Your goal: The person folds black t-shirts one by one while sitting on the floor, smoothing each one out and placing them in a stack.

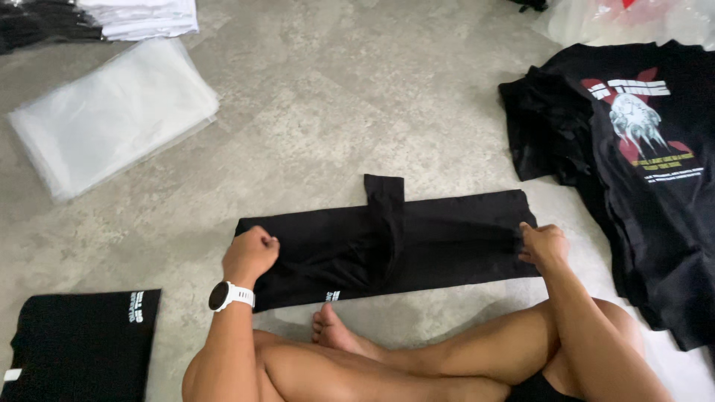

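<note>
Legs: the person sits cross-legged on the floor at the bottom of the frame, one bare foot (335, 331) pointing up toward the middle.
Watch: a dark-faced watch with a white strap (227, 295) sits on the left wrist, lower left of centre.
Left hand: the left hand (252, 251) is curled shut on the left end of the folded black shirt (439, 238), fingers clamped on the cloth.
Right hand: the right hand (542, 246) pinches the shirt's right edge, fingertips closed on the fabric.
Shirt in hand: it lies across the middle of the frame as a long narrow band, flat on the floor just beyond the foot, with one sleeve (384, 195) folded up and sticking out past the top edge. A small white print shows near its lower edge.
Folded piece: a squared-off black garment with white print (82, 342) lies in the lower left corner, well apart from the left hand.
Pile at right: a heap of black shirts (655, 216) fills the right side, the top one showing a red, white and yellow print.
Bags: a stack of clear plastic bags (112, 112) lies in the upper left.
Far stacks: folded white cloth (141, 16) sits at the top left edge, dark cloth (37, 26) beside it; crumpled clear plastic (625, 21) is in the upper right corner.
Floor: grey mottled stone floor (357, 97).
</note>
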